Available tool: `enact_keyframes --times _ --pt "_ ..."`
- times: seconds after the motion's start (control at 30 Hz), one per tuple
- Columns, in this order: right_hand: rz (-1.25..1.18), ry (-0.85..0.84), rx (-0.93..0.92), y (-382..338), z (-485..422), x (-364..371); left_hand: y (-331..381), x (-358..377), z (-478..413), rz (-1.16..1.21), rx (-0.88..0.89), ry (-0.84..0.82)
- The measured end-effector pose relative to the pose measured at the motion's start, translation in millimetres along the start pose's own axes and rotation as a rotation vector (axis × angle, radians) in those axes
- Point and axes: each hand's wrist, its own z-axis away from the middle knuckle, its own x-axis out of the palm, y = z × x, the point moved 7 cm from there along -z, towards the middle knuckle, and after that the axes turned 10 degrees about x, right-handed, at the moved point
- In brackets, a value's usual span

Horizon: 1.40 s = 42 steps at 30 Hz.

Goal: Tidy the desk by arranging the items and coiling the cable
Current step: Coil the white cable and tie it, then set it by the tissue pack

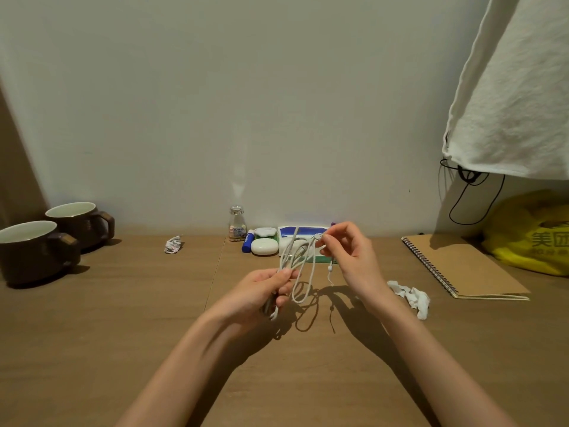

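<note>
A thin white cable (pixel 303 272) hangs in loops above the middle of the wooden desk (pixel 123 303). My left hand (pixel 261 291) grips the gathered loops at their lower part, one end poking out below the fist. My right hand (pixel 348 251) pinches the cable's upper part between thumb and fingers, with a short loose end dangling beneath. Along the back wall stand a small glass bottle (pixel 237 224), a blue tube (pixel 247 241), two white cases (pixel 264 246) and a blue-and-white packet (pixel 303 232).
Two dark mugs (pixel 37 245) stand at the far left. A crumpled wrapper (pixel 173 244) lies left of centre and crumpled white paper (pixel 411 297) right of my hands. A spiral notebook (pixel 462 266), a yellow bag (pixel 535 232) and hanging white cloth (pixel 511 97) fill the right.
</note>
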Motion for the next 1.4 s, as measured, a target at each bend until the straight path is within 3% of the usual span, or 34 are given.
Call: enact_keyframes --times 0.2,0.57,0.87,1.23,1.4 --pt "0.028 0.046 -0.017 2.2 -1.7 -6.0 2.1 0.7 0.5 0.116 -0.042 0.006" --pt "0.082 0.072 -0.086 -4.4 1.0 -15.8 4.9 -10.2 2.1 0.576 -0.107 0.060" --pt "0.077 0.084 -0.104 -5.2 2.8 -13.5 -2.4 -5.3 2.6 0.498 -0.161 0.019" --pt "0.241 0.108 -0.102 2.7 -0.6 -19.6 15.1 5.9 10.5 0.744 -0.098 -0.196" --pt "0.233 0.009 0.018 12.2 -3.7 -13.6 14.3 -5.1 5.5 0.434 -0.046 -0.025"
